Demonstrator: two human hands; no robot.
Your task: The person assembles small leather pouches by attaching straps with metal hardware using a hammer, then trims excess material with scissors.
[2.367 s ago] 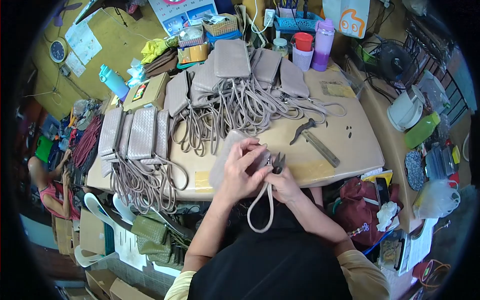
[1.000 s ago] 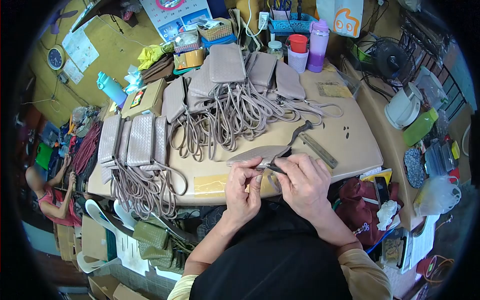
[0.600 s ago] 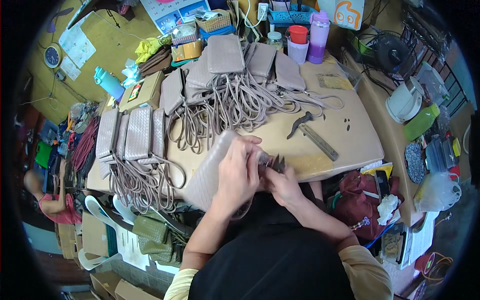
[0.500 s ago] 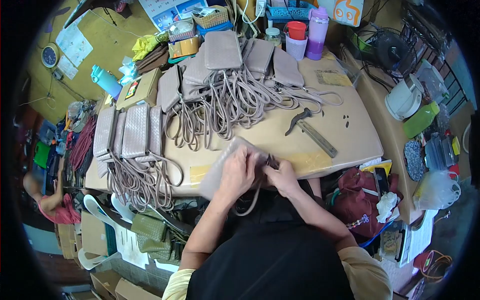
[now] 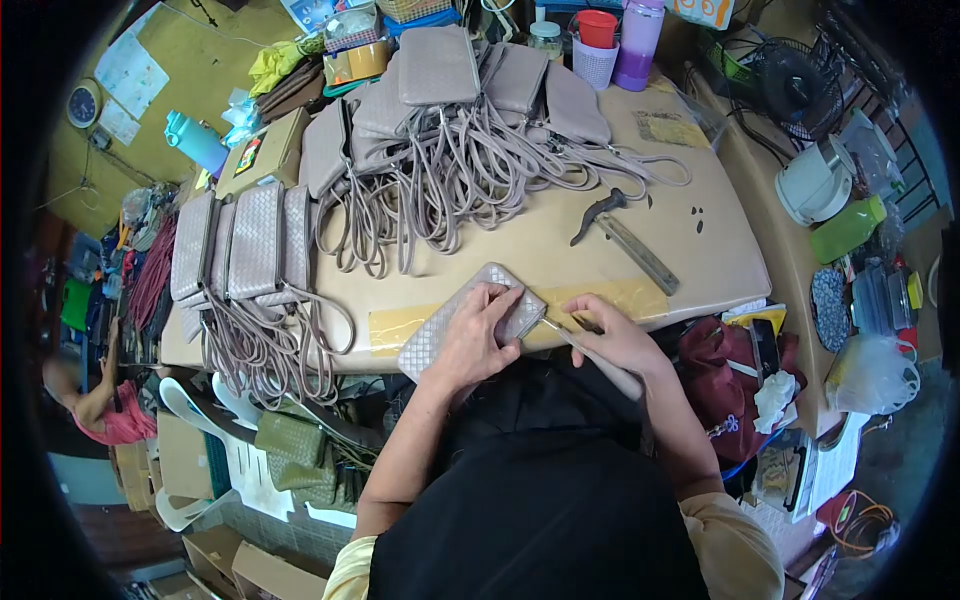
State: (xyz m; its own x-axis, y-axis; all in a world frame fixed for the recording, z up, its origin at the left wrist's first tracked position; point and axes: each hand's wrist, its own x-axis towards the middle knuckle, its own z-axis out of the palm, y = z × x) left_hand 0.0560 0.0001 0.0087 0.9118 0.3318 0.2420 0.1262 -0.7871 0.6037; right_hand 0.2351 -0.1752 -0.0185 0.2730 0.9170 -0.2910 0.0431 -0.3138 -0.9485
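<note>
A light taupe woven wristlet pouch (image 5: 430,345) lies slanted at the table's front edge. My left hand (image 5: 478,335) presses on it, fingers bent over its upper face and thumb near its lower edge. At the pouch's right corner a small metal clasp (image 5: 546,318) joins it to a taupe strap (image 5: 615,376), which runs down below my right hand. My right hand (image 5: 615,335) is closed around a small dark tool (image 5: 588,325), mostly hidden by the fingers; its kind I cannot tell. Its fingers are close to the strap, right of the clasp.
Behind my hands lie stacked taupe pouches (image 5: 440,70) with looped straps; more pouches (image 5: 265,245) lie at left. A hammer (image 5: 640,255) rests on the padded table (image 5: 720,265). A maroon bag (image 5: 715,370) is at right. Another person (image 5: 110,400) is at far left.
The pouch has come down flat onto the table edge, with my left hand now over it. My right hand has moved right, away from the pouch, and the strap shows stretched beneath it.
</note>
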